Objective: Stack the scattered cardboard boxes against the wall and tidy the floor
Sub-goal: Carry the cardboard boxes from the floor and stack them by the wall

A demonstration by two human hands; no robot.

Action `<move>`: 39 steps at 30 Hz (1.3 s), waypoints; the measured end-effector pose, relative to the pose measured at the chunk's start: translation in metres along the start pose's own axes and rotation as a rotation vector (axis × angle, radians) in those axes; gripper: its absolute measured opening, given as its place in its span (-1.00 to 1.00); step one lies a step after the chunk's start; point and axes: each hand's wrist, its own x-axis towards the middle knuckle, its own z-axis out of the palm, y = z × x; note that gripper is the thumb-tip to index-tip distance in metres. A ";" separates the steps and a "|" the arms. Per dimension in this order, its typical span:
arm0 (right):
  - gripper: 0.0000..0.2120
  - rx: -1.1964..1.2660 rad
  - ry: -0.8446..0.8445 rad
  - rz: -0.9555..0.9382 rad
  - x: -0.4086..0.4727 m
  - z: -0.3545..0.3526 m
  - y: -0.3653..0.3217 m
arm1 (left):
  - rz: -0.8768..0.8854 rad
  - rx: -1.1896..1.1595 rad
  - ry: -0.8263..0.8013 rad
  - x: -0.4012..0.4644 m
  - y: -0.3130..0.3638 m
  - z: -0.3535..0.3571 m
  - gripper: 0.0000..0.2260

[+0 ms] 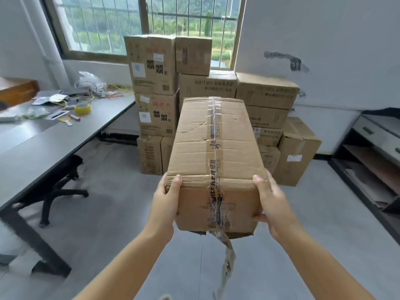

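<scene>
I hold a long brown cardboard box [214, 152] in the air in front of me, its taped seam running away from me. My left hand [167, 195] grips its near left corner, thumb on top. My right hand [271, 198] grips the near right corner, thumb on top and fingers under the side. A torn strip of printed tape [227, 256] dangles from the box's near end. Behind it, a stack of cardboard boxes [153, 66] stands against the wall under the window, with lower piles [267, 90] to the right.
A grey desk [54, 139] with a yellow tape roll [82, 109], wires and papers runs along the left, an office chair base [62, 187] beneath it. A low shelf unit [376, 161] lines the right wall. Grey floor [324, 224] lies between them.
</scene>
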 end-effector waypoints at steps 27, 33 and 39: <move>-0.74 0.139 0.183 -0.506 0.634 0.021 -0.279 | 0.471 -0.140 -0.218 0.626 0.249 0.286 -0.64; -0.69 0.102 0.123 -0.523 0.771 0.012 -0.309 | 0.476 -0.148 -0.156 0.740 0.269 0.348 -0.61; -0.60 0.108 0.147 -0.418 0.904 0.026 -0.310 | 0.420 -0.072 -0.153 0.859 0.265 0.388 -0.53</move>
